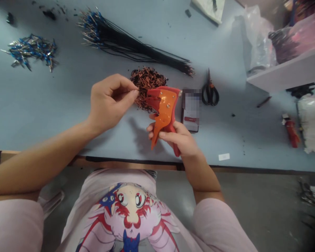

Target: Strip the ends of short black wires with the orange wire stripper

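My right hand (182, 138) is wrapped round the handles of an orange and red wire stripper (165, 105), whose jaws point left. My left hand (111, 99) is closed in a pinch just left of those jaws. Whatever lies between its fingertips is too small to make out against the pile behind. That pile of short copper-coloured and black wire pieces (148, 78) sits on the table beyond the fingertips and the jaws. Farther back lies a long bundle of black wires (136, 47) with blue and metal ends at its left.
A heap of blue and metal connectors (33, 50) lies at the left. Right of the stripper are a phone (191, 112) and black-handled scissors (210, 91). A white label (224, 156), a red tool (291, 131) and a bin wall (286, 70) with plastic bags stand farther right.
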Demonstrator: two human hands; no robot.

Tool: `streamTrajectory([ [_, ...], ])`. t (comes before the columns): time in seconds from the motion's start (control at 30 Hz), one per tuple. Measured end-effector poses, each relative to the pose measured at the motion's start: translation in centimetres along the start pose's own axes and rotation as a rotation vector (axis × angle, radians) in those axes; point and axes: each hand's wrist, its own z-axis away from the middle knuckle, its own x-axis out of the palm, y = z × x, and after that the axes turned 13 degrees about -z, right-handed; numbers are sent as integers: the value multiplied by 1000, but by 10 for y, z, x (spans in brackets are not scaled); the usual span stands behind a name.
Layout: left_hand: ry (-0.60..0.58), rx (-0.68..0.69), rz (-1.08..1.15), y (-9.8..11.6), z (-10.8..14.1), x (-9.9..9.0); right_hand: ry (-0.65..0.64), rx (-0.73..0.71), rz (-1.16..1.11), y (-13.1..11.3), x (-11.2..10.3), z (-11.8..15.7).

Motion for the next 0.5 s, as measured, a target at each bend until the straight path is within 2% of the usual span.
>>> streamTrajectory([
  [0.17, -26, 38, -4, 0, 2, 1, 1, 18, -130, 3, 3, -3],
  [0.5, -119, 57, 38, 2, 7, 3, -150, 22, -209, 1, 3, 5],
])
